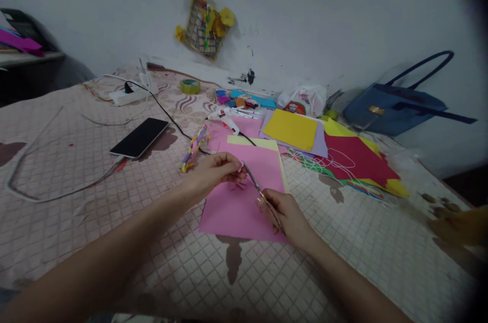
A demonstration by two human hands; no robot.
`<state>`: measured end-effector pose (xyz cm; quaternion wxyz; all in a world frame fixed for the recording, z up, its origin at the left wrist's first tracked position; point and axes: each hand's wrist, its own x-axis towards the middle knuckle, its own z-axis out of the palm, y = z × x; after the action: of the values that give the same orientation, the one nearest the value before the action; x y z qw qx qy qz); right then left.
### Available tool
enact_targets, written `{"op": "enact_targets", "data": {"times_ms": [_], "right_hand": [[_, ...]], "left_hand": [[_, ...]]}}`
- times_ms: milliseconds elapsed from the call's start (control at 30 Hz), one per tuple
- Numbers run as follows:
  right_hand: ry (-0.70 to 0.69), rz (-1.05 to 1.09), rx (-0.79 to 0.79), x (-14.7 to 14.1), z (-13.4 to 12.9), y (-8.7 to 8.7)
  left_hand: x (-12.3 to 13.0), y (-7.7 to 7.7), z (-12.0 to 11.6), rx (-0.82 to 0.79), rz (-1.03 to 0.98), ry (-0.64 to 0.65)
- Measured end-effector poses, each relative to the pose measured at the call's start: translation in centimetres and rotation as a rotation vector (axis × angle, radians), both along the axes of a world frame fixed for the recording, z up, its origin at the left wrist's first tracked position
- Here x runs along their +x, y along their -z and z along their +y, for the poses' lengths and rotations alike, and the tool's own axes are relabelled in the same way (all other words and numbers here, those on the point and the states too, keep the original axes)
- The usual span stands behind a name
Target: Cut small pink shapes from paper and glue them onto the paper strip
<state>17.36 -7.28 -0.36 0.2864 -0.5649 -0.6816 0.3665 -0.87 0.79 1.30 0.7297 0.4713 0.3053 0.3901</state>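
The left hand (224, 169) pinches a small piece of pink paper (241, 164), and the right hand (280, 214) holds slim metal scissors (260, 192) whose tip reaches that piece. Beneath both hands lies a flat pink paper sheet (232, 216) (small pink scraps (239, 185) sit on it). Beyond the left hand is a white glue gun (227, 122); left of that hand, a black-screened phone (139, 137) (a pale cable (109, 173) runs from it).
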Motion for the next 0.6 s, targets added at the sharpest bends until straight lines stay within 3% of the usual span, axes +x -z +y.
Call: {"op": "enact_targets", "data": {"times_ms": [600], "right_hand": [[0.005, -0.002, -0.028, -0.1, 0.0, 0.2]], "left_hand": [[0.7, 0.1, -1.1, -0.012, -0.016, -0.065]]}}
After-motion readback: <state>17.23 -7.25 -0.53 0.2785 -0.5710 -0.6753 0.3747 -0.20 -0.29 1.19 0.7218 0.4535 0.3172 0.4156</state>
